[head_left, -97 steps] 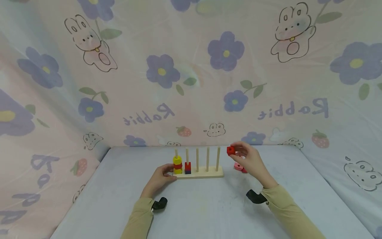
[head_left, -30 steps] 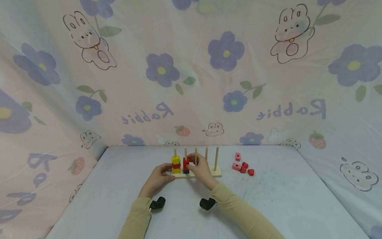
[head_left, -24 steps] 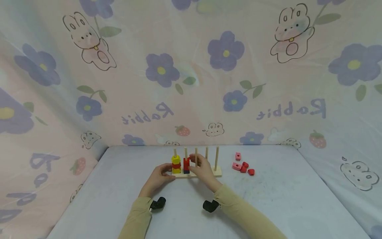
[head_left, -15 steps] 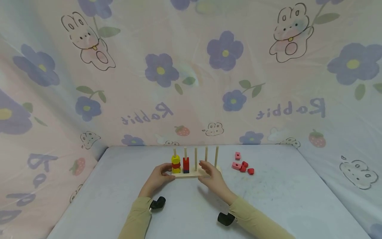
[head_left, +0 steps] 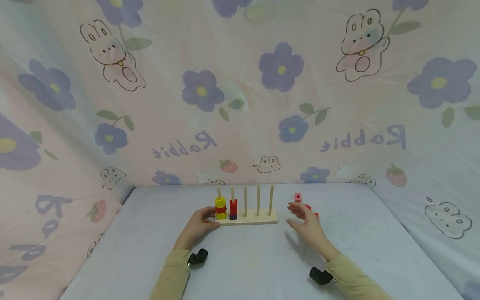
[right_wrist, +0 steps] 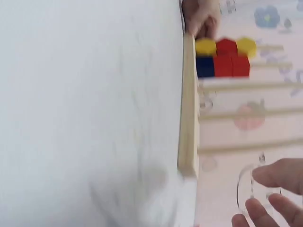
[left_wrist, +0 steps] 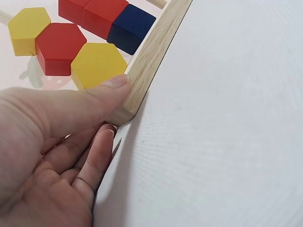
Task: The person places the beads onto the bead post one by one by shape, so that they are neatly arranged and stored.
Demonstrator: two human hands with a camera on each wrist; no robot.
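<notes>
A wooden peg stand point(head_left: 258, 220) has several upright pegs on a long base. On its leftmost peg a red hexagonal block point(left_wrist: 61, 47) sits between two yellow hexagonal blocks point(left_wrist: 98, 66). The peg beside it carries a dark blue block point(left_wrist: 131, 28) with two red square blocks point(left_wrist: 102, 16) stacked above. My left hand point(head_left: 196, 227) grips the base's left end, its thumb against the front edge. Right of the stand, my right hand point(head_left: 309, 229) is in the air with fingers spread and nothing held, partly hiding loose blocks behind it.
Beyond the right hand a pink block point(head_left: 298, 196) lies on the white table point(head_left: 240, 262), with red blocks point(head_left: 316, 215) partly hidden by the hand. A patterned curtain point(head_left: 240, 116) rises behind the table's far edge. The three pegs on the right bear no blocks.
My right hand carried a red block to the second peg, let go of it on top of the stack, and moved back right towards the loose blocks. The left hand stayed on the base.
</notes>
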